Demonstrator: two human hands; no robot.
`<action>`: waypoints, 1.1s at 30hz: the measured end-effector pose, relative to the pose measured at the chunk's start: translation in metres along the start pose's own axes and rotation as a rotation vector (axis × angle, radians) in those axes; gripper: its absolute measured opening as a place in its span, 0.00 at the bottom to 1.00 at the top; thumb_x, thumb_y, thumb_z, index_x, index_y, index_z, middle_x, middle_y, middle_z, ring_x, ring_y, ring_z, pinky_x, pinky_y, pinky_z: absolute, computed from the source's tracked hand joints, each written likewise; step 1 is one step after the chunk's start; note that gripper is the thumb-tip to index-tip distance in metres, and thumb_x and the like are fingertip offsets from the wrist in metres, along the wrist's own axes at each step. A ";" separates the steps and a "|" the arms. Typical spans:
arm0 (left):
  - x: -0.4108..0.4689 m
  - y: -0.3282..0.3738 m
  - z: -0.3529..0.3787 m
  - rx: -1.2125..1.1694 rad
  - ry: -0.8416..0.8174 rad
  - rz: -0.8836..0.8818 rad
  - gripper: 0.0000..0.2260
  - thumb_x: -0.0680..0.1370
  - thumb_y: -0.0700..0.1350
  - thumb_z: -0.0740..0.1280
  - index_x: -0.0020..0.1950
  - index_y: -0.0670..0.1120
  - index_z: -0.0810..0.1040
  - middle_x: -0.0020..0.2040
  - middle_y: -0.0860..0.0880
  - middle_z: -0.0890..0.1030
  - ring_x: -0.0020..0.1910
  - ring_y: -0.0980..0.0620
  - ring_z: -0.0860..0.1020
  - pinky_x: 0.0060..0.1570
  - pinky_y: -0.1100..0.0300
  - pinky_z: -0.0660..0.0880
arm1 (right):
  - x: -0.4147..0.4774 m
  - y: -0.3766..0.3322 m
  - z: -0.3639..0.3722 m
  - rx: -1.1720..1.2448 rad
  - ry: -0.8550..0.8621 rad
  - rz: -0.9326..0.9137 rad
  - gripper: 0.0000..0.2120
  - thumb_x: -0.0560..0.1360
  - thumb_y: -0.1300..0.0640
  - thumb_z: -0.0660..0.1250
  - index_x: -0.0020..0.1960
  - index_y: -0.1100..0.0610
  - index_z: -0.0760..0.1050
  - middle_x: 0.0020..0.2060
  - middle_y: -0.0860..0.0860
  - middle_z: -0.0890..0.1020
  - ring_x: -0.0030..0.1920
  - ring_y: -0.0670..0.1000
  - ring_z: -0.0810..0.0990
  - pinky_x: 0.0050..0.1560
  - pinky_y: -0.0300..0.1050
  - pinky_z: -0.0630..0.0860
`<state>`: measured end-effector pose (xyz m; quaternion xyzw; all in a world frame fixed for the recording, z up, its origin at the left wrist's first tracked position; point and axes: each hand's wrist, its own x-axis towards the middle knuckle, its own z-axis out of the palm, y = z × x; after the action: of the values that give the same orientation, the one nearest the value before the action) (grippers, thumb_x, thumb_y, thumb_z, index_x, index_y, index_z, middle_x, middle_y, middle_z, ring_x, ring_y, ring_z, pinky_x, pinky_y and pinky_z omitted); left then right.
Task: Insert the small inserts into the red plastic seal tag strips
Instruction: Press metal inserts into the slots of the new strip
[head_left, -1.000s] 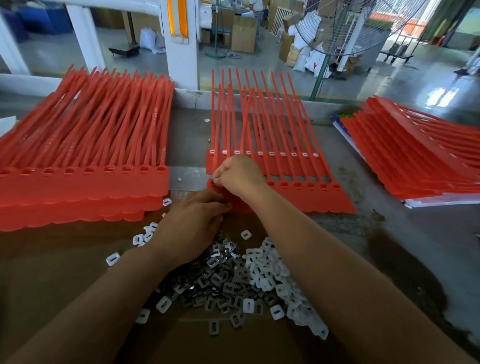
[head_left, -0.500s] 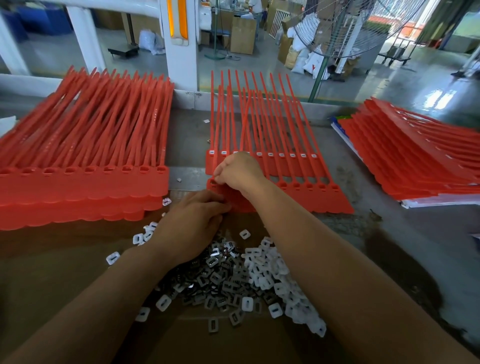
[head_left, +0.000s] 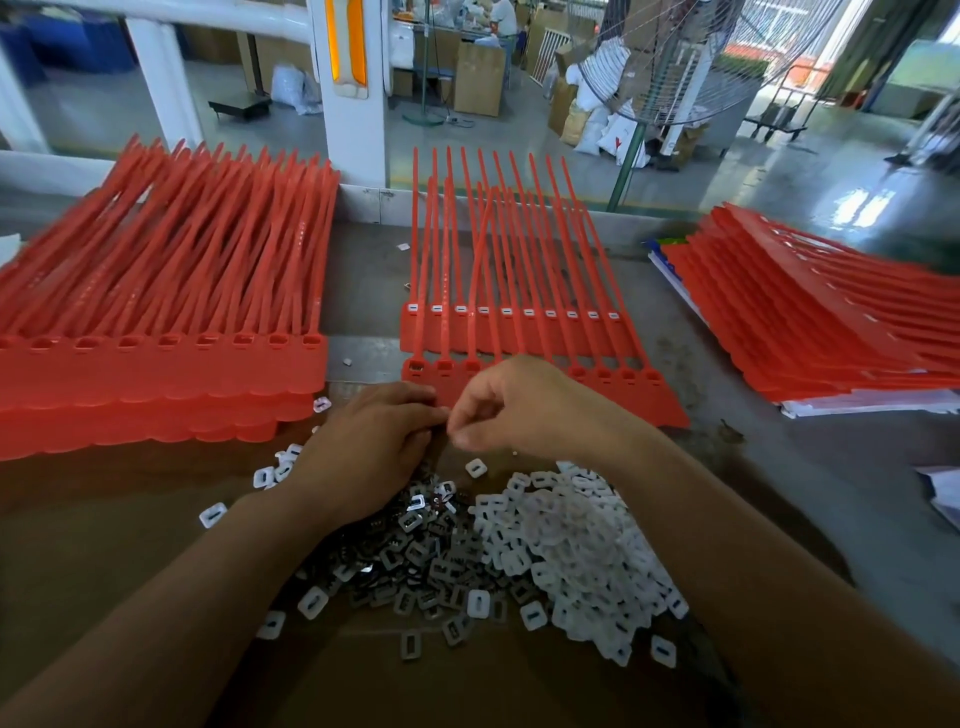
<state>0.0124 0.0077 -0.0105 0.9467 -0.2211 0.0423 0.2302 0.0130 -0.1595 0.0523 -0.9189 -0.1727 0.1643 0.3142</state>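
Note:
A red seal tag strip sheet (head_left: 631, 389) lies in front of me, its empty head sockets in a row. It overlaps a second sheet (head_left: 519, 332) whose sockets hold white inserts. My right hand (head_left: 519, 405) hovers over the front sheet's near edge, thumb and forefinger pinched together at the fingertips of my left hand (head_left: 371, 447). My left hand lies palm down and curled over the pile's far edge. Whatever sits between the fingers is hidden. The pile of small inserts spreads below, dark metal ones (head_left: 415, 556) on the left and white plastic ones (head_left: 576, 540) on the right.
A thick stack of red strip sheets (head_left: 156, 364) fills the left side of the table. Another stack (head_left: 810, 332) lies at the right on white paper. Loose inserts (head_left: 213, 514) scatter over the brown cardboard. A white post (head_left: 353, 93) and a standing fan (head_left: 675, 67) are behind the table.
My right hand has drawn back from the front sheet's sockets toward me and now pinches at my left fingertips. My left hand has stayed in place.

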 end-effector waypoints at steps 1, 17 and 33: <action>0.000 0.000 0.001 0.005 0.007 -0.007 0.15 0.78 0.45 0.58 0.63 0.53 0.74 0.67 0.54 0.69 0.66 0.54 0.66 0.65 0.53 0.63 | -0.005 0.000 0.003 -0.073 -0.015 -0.014 0.04 0.70 0.58 0.71 0.41 0.49 0.80 0.31 0.38 0.77 0.34 0.36 0.76 0.38 0.29 0.71; 0.000 -0.002 0.004 -0.019 0.045 -0.014 0.15 0.78 0.43 0.60 0.63 0.50 0.75 0.67 0.53 0.70 0.66 0.53 0.66 0.66 0.59 0.61 | -0.017 -0.003 0.021 -0.204 -0.066 0.021 0.01 0.71 0.57 0.70 0.43 0.53 0.79 0.38 0.42 0.79 0.44 0.45 0.77 0.44 0.40 0.76; -0.001 -0.001 0.002 -0.018 0.042 -0.010 0.15 0.78 0.43 0.59 0.63 0.51 0.74 0.67 0.54 0.70 0.66 0.54 0.66 0.66 0.58 0.62 | -0.003 0.008 0.002 0.043 0.067 0.043 0.08 0.73 0.62 0.67 0.41 0.49 0.75 0.36 0.42 0.75 0.37 0.38 0.73 0.36 0.29 0.69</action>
<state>0.0122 0.0079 -0.0131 0.9446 -0.2121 0.0589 0.2435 0.0115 -0.1655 0.0460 -0.9204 -0.1388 0.1437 0.3359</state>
